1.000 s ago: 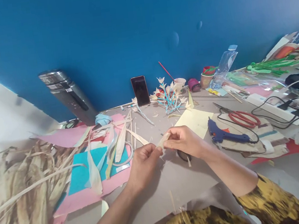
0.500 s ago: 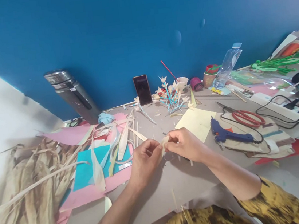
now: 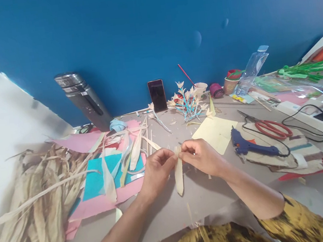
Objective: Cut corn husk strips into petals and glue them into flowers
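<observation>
Between my two hands hangs a pale strip of dried husk [image 3: 180, 179], its rounded end pointing down toward me and a short end sticking up above the fingers. My left hand [image 3: 159, 168] pinches it from the left side, thumb and forefinger closed. My right hand [image 3: 200, 156] pinches the same strip from the right, close to the left fingertips. Beyond them stands a bunch of small husk flowers on blue stems [image 3: 188, 103]. A single husk flower on a pale stem [image 3: 159, 120] lies left of it. A yellow paper sheet [image 3: 215, 131] lies just past my right hand.
At left, a pile of dried husks [image 3: 38, 204] lies beside pink and blue sheets [image 3: 96, 181] with loose strips. A flask [image 3: 86, 103] and a phone [image 3: 157, 95] stand along the wall. At right are a blue glue gun [image 3: 251, 145], red-handled scissors [image 3: 274, 128] and a power strip [image 3: 300, 116].
The husk strip, bunched between my fingertips before, now hangs down at full length. Both hands stay pinched close together. The whole view has shifted slightly.
</observation>
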A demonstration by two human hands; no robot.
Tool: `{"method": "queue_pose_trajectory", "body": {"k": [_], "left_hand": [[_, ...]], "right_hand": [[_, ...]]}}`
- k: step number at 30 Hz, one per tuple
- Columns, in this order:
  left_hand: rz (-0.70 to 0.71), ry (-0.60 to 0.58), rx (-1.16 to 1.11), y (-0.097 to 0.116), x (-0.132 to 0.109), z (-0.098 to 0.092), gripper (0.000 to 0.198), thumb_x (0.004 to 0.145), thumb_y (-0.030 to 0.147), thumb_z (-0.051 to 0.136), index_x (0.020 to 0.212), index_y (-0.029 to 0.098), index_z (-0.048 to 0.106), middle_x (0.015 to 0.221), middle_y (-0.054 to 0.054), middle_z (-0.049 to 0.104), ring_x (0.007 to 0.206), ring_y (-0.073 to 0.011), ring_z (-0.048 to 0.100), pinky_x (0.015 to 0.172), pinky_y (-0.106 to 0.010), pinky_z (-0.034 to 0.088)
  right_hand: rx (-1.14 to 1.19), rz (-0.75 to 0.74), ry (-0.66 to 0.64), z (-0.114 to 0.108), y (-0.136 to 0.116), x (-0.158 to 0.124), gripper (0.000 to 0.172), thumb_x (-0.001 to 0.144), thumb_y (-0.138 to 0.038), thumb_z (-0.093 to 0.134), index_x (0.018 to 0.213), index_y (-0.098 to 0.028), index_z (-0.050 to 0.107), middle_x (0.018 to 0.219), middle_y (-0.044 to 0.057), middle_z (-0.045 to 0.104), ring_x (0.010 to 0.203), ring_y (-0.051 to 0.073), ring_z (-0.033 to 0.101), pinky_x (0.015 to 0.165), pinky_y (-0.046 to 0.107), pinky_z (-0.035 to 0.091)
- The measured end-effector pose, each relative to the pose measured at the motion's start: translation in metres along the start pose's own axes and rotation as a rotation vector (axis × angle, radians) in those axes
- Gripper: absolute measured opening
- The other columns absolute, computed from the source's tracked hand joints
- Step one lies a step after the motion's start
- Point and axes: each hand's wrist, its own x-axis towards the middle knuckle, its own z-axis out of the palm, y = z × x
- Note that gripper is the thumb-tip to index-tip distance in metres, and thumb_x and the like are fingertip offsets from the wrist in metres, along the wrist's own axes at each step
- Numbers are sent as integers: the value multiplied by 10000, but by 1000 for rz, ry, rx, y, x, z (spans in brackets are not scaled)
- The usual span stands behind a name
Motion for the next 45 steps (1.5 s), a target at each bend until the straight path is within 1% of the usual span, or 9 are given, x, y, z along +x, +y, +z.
{"method": "queue_pose_trajectory", "body": {"k": [4, 7, 11, 18, 22, 28, 34, 41, 45], "left_hand": [[-129, -86, -289, -4, 1, 0, 290, 830, 423, 629, 742, 147, 652, 679, -23, 609, 608, -132, 542, 598, -260, 438], [-293, -268, -490, -5, 1, 0, 322, 800, 442, 672, 840, 123, 687, 798, -87, 670, 667, -169, 620, 621, -289, 482], [-335, -358, -576, -4, 0, -1, 272, 753, 379, 763, 784, 136, 645, 660, -42, 634, 570, -140, 597, 593, -266, 468], [-215, -211, -393, -4, 0, 1, 320, 772, 431, 738, 749, 169, 555, 564, 27, 558, 469, -89, 467, 479, -214, 344], [-134, -194, -142, 2, -4, 3, 328, 822, 435, 675, 701, 165, 534, 537, 57, 452, 458, -58, 322, 454, -205, 235], [-83, -299, -85, 4, -6, 1, 344, 800, 493, 680, 789, 170, 563, 625, 50, 466, 522, -74, 337, 498, -213, 269], [-7, -380, 30, 5, -5, -3, 272, 822, 403, 675, 719, 167, 587, 647, 33, 491, 607, -102, 398, 582, -232, 317], [27, -530, 44, 11, -5, -10, 213, 805, 330, 681, 692, 166, 606, 678, 16, 510, 635, -118, 429, 629, -252, 346], [5, -546, 25, 12, -5, -14, 232, 796, 348, 695, 691, 161, 604, 643, 15, 503, 610, -116, 419, 604, -254, 334]], "right_hand": [[152, -96, 2, -2, 8, 1, 148, 857, -274, 573, 796, -170, 660, 681, -16, 592, 615, 120, 487, 578, 232, 362], [301, -116, -15, -4, 14, 2, 171, 881, -304, 587, 888, -170, 692, 725, 5, 628, 667, 138, 537, 625, 247, 389], [441, -42, -59, -6, 17, 1, 202, 840, -349, 655, 921, -169, 698, 706, -5, 592, 607, 114, 475, 566, 234, 356], [760, 103, -255, -7, 18, -8, 269, 720, -341, 774, 898, -171, 665, 771, -5, 579, 603, 88, 392, 496, 216, 233], [850, 169, -147, 3, 16, -9, 294, 669, -314, 827, 827, -182, 617, 696, -41, 531, 582, 77, 388, 488, 206, 226], [801, 229, -81, 4, 14, -10, 239, 639, -268, 799, 758, -173, 616, 648, -47, 521, 556, 75, 386, 477, 210, 228], [717, 208, -135, -3, 14, -15, 218, 628, -251, 791, 693, -174, 598, 542, -72, 478, 494, 66, 331, 478, 214, 227], [1083, 269, -381, -10, 26, -18, 206, 594, -158, 767, 648, -157, 568, 611, -40, 532, 496, 54, 359, 505, 212, 269], [1138, 289, -364, -21, 30, -18, 252, 637, -268, 799, 736, -167, 591, 580, -58, 455, 490, 57, 291, 472, 194, 214]]}}
